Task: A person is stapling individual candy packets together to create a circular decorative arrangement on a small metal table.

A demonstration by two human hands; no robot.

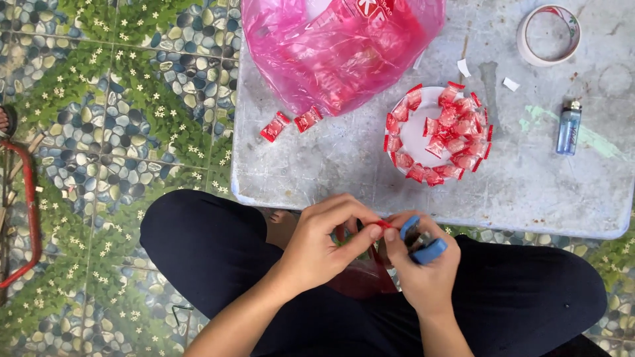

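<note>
My left hand (331,241) pinches a small red wrapped candy (380,225) over my lap. My right hand (423,264) holds a blue stapler (423,246) against the same candy. Beneath both hands lies a reddish plastic bag (360,277) on my dark trousers. On the low grey table (344,158) stands a white round form (417,129) ringed with several red candies (456,125). Two loose red candies (291,123) lie beside a pink plastic bag (337,46) full of red candies.
A roll of tape (548,34) and a blue lighter (568,128) sit at the table's right. Small white paper scraps (510,84) lie near them. A red metal frame (26,211) stands on the pebble-patterned floor (119,119) at the left.
</note>
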